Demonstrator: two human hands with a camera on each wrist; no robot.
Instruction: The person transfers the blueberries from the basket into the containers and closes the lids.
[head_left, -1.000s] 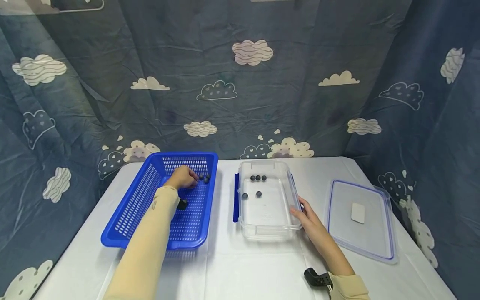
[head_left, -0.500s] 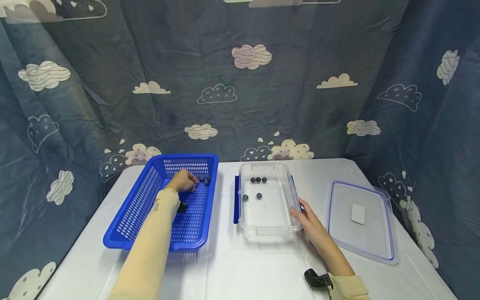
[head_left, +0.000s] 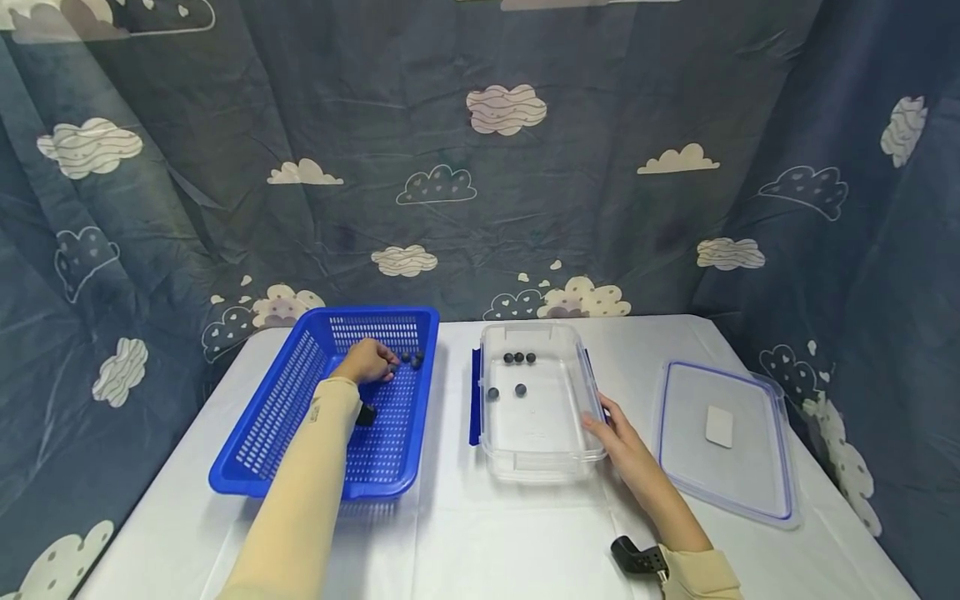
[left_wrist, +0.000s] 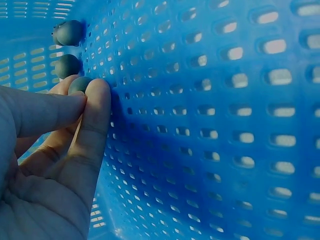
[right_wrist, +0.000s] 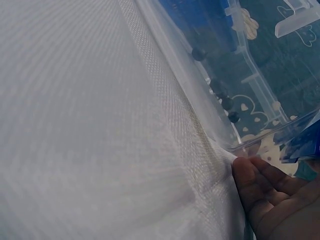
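Note:
Inside the blue plastic basket [head_left: 315, 483], my left hand [head_left: 363, 362] pinches a blueberry [left_wrist: 79, 85], small, round and dark blue-grey, between thumb and fingertips. Several other blueberries [left_wrist: 68, 66] lie just beyond it, along the far right part of the basket. My right hand [head_left: 622, 437] grips the right side of a clear plastic box [head_left: 536, 458], with the thumb over its rim and the fingers outside, partly hidden. On the box's floor are several blueberries [head_left: 520, 390]: a row of three at the back and two nearer the middle.
A clear lid [head_left: 750, 475] with a blue seal lies on the white tablecloth [head_left: 480, 542] at the right, with a white rectangle [head_left: 718, 427] on it. Blue clips [head_left: 476, 398] hang from the box's sides. A dark cloud-print curtain [head_left: 570, 225] stands behind the table.
My left fingers have closed on a blueberry at the basket's right part. My right hand stays on the box. The head view has shifted slightly.

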